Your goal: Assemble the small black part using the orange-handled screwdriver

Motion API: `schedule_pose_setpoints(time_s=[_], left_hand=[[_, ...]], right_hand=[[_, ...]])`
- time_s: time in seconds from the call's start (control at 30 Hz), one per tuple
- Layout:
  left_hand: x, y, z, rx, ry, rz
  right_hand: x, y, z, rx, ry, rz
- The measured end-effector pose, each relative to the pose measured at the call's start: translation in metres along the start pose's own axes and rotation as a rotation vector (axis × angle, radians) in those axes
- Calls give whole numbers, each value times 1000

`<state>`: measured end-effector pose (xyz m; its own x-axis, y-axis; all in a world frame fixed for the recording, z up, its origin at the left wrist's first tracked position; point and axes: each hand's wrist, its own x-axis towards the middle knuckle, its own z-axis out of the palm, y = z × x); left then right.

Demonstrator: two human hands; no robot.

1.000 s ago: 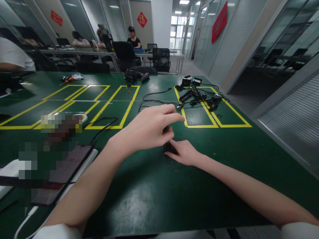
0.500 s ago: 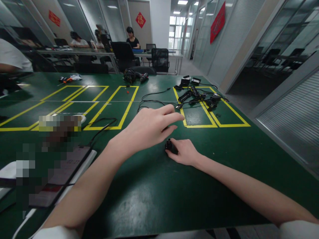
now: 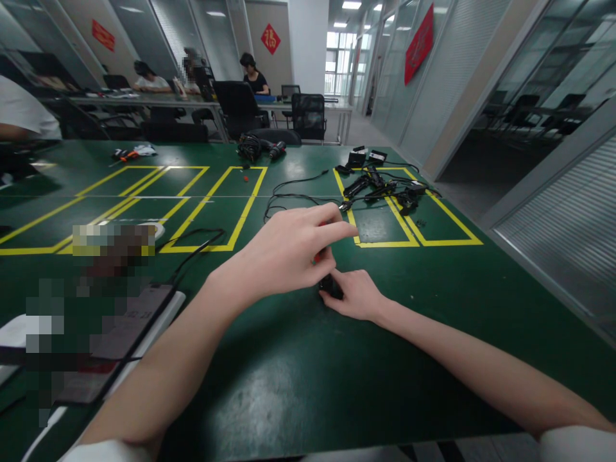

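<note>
My right hand (image 3: 359,296) rests on the green table (image 3: 298,378), its fingers closed around a small black part (image 3: 328,285) standing on the surface. My left hand (image 3: 289,250) hovers right above that part, fingers bunched in a pinch on a small red piece (image 3: 317,256) that barely shows under the fingertips. The two hands touch over the black part, which is mostly hidden.
Yellow taped boxes (image 3: 231,205) mark the table. A pile of black cables and adapters (image 3: 385,186) lies in the right box. Loose black cable (image 3: 289,192) runs behind my hands. Flat devices (image 3: 129,321) lie at left. People sit at desks beyond.
My left hand lifted off the black part half a second ago, then came back down onto it with fingers pinched. My right hand stayed on the part.
</note>
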<state>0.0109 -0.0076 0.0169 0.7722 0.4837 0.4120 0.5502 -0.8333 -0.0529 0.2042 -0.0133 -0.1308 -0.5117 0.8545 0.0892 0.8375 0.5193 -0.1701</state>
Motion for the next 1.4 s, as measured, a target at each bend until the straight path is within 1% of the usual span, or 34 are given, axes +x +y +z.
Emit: schedule_pose_setpoints(time_s=[0.1, 0.23, 0.4, 0.57, 0.7, 0.83, 0.97, 1.1, 1.27, 1.4], left_hand=[[-1, 1, -1, 4, 12, -14], [-1, 3, -2, -24, -7, -10], [0, 1, 0, 40, -4, -83], [1, 0, 1, 2, -1, -16], [1, 1, 0, 3, 9, -30], [1, 2, -1, -15, 0, -7], [1, 2, -1, 11, -5, -41], [1, 2, -1, -8, -5, -3], [0, 2, -1, -15, -8, -48], [-1, 2, -2, -43, -12, -2]], right_hand=[[0, 0, 1, -11, 5, 1], [0, 0, 1, -1, -4, -6], [1, 0, 0, -5, -6, -1], [0, 0, -1, 3, -22, -6], [0, 0, -1, -4, -27, -4], [0, 0, -2, 2, -26, -10], [1, -1, -1, -1, -20, 1], [1, -1, -1, 18, -24, -7], [1, -1, -3, 8, -27, -3], [0, -1, -3, 10, -38, -4]])
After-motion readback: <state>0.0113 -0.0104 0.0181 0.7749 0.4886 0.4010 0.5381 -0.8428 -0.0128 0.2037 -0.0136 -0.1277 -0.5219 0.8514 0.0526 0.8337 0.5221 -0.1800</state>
